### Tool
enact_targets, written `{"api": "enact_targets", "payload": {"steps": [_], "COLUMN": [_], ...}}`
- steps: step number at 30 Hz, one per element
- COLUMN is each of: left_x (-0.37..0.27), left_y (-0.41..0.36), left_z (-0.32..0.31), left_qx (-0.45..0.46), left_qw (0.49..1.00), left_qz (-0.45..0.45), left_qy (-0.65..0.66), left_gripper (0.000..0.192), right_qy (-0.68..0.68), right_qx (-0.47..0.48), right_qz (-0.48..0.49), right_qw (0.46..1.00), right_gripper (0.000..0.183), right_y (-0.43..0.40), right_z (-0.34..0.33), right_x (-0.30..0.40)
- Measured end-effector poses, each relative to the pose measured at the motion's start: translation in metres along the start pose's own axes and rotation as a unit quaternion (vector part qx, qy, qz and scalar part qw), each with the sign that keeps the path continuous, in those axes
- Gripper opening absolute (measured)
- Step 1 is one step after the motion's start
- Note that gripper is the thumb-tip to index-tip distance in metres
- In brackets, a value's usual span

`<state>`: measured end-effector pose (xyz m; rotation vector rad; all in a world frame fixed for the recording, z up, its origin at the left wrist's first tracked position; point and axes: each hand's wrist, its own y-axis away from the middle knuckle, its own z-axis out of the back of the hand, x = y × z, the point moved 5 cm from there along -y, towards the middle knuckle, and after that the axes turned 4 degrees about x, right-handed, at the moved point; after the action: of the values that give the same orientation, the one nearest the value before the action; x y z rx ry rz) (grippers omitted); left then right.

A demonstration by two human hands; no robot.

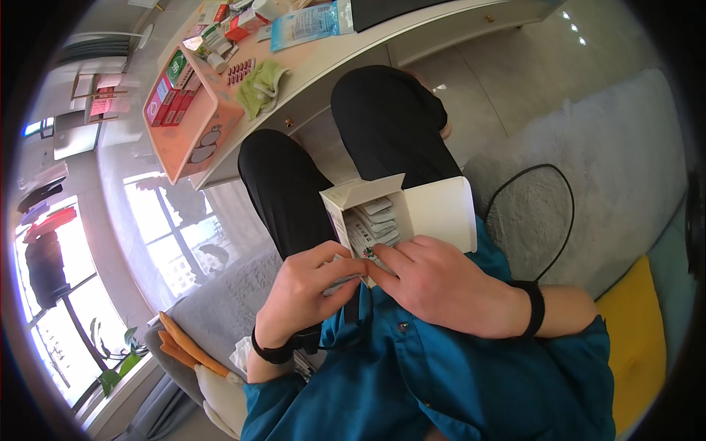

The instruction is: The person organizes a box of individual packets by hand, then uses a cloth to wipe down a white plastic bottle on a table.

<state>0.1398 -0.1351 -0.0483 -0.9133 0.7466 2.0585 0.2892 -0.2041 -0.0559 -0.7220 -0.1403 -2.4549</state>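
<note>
An opened white cardboard box (pixel 439 215) rests on my lap with its flaps spread. Several printed sachets (pixel 376 216) stand packed inside it. My left hand (pixel 317 286) is at the box's near left edge, thumb and fingers closed on a small sachet (pixel 335 284) that is mostly hidden. Over the near side of the box lies my right hand (pixel 427 275), its fingers bent at the opening and its fingertips close to those of my left hand. Whether the right fingers grip the box or a sachet cannot be told.
Ahead stands a white desk (pixel 309 74) with an orange plastic bin (pixel 212 129) of medicine boxes, a green cloth (pixel 262 88), a capsule blister pack (pixel 240 71) and a blue pouch (pixel 305 25). A black cable (pixel 572 220) loops over the grey sofa (pixel 595 149) beside a yellow cushion (pixel 634 336).
</note>
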Motion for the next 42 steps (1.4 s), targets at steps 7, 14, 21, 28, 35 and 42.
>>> {"api": "enact_targets", "payload": {"steps": [7,14,21,28,35,42], "left_x": [0.002,0.003,0.0,0.002,0.002,0.003], "left_y": [0.003,0.008,0.006,0.008,0.012,0.01], "left_z": [-0.002,0.005,0.001,-0.003,-0.005,-0.004], "left_qx": [-0.001,-0.042,-0.055,-0.019,-0.029,-0.043], "left_qw": [0.999,0.998,0.994,0.999,0.998,0.998], "left_qz": [-0.027,-0.024,-0.058,-0.03,-0.031,-0.038], "left_qy": [-0.019,-0.041,-0.08,-0.033,-0.045,-0.031], "left_gripper": [0.022,0.026,0.027,0.022,0.02,0.021], "right_qy": [-0.002,-0.053,-0.077,-0.265,-0.069,-0.133], "right_qx": [-0.037,0.006,-0.107,-0.077,0.088,0.136], "right_qz": [-0.016,-0.01,0.06,-0.062,-0.028,0.013], "right_qw": [0.999,0.999,0.989,0.959,0.993,0.982], "right_gripper": [0.025,0.013,0.018,0.034,0.034,0.028], "right_y": [-0.008,0.003,0.023,0.014,-0.026,-0.025], "right_z": [-0.004,0.027,0.001,0.002,-0.021,-0.028], "right_x": [-0.004,0.002,-0.001,-0.017,-0.005,-0.009]}}
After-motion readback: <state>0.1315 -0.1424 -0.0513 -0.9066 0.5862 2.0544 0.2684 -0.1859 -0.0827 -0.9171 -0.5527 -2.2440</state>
